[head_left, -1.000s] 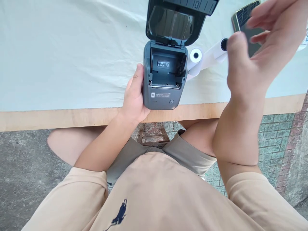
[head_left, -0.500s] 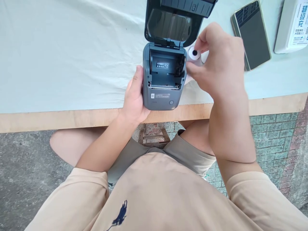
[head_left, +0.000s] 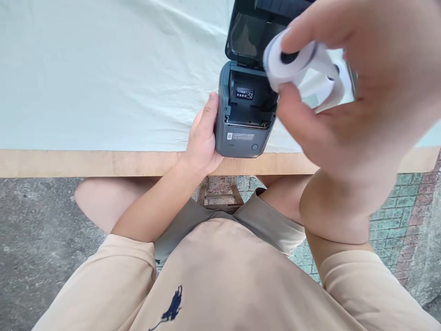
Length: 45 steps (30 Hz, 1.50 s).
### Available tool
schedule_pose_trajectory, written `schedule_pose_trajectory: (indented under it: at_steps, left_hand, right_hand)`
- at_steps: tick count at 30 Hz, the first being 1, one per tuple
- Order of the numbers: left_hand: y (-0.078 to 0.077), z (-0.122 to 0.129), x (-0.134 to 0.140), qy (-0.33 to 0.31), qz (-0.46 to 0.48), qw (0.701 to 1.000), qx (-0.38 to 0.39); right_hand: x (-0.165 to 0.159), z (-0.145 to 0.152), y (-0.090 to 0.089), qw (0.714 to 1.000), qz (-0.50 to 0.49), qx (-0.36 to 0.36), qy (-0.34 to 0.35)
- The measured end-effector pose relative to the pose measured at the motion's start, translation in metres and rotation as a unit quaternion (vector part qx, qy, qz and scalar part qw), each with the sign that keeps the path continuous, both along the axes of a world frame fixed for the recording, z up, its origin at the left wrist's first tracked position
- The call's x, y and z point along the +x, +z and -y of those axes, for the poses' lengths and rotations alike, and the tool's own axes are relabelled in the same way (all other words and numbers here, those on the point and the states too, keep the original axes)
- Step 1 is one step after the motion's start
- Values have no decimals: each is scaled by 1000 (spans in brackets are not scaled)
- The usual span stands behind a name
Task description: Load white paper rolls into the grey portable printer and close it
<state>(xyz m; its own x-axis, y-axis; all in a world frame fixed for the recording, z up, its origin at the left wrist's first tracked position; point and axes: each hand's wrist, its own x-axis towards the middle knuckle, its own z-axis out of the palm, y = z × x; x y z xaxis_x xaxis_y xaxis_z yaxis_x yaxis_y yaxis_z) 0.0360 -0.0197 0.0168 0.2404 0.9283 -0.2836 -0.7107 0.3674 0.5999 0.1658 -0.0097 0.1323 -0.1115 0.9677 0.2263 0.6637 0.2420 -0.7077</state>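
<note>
My left hand point(head_left: 204, 138) grips the left side of a dark grey label printer point(head_left: 241, 142), thumb along its edge. The printer's lid point(head_left: 246, 39) is raised, and its paper bay shows no roll inside. Between the thumb and fingers of my right hand point(head_left: 344, 92) is a white paper roll point(head_left: 280, 66) with a dark core, held up over the printer's upper right. A loose strip of paper trails from this roll toward my palm. My right hand is close to the camera and slightly blurred.
A pale cloth point(head_left: 103, 78) covers the table, whose bare wooden edge point(head_left: 86, 164) runs across in front of my lap. Behind the paper strip, another white roll point(head_left: 336, 71) is partly visible. Below the table stands a small wooden stool point(head_left: 220, 200).
My right hand has lifted the paper roll from beside the printer, up toward the camera. The printer and my left hand have shifted slightly right in view.
</note>
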Motion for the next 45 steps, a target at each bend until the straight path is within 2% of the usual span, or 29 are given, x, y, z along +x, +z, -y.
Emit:
schedule_pose_trajectory:
  at_steps: [2, 4, 6, 8, 15, 22, 28, 33, 38, 43, 45]
  left_hand:
    - [1, 1, 0, 6, 10, 1000, -4]
    - [2, 2, 1, 20, 16, 1000, -2]
    - [2, 3, 1, 27, 13, 1000, 7]
    - [2, 3, 1, 27, 5, 1000, 11]
    - [1, 3, 1, 29, 10, 999, 12]
    - [2, 4, 2, 32, 16, 999, 13]
    - [2, 5, 2, 33, -1, 999, 10]
    - [1, 4, 2, 36, 8, 999, 16]
    - [1, 2, 2, 28, 12, 1000, 6]
    - [1, 2, 1, 30, 4, 1000, -9]
    - [1, 2, 1, 30, 6, 999, -10]
  right_hand:
    - [-9, 1, -1, 979, 196, 41, 40]
    - [-13, -1, -7, 940, 337, 35, 27]
    - [-13, -4, -14, 911, 411, 11, 37]
    - [-12, -7, -20, 901, 429, 8, 61]
    - [-7, -10, -24, 892, 443, 48, 78]
    - [-1, -7, -24, 912, 369, 155, 93]
    - [-5, -11, -29, 904, 417, 63, 71]
    - [-6, -11, -28, 909, 408, 45, 77]
    - [-7, -4, -25, 941, 320, 83, 68]
    - [-5, 1, -30, 951, 269, 132, 82]
    - [0, 3, -36, 952, 234, 156, 118]
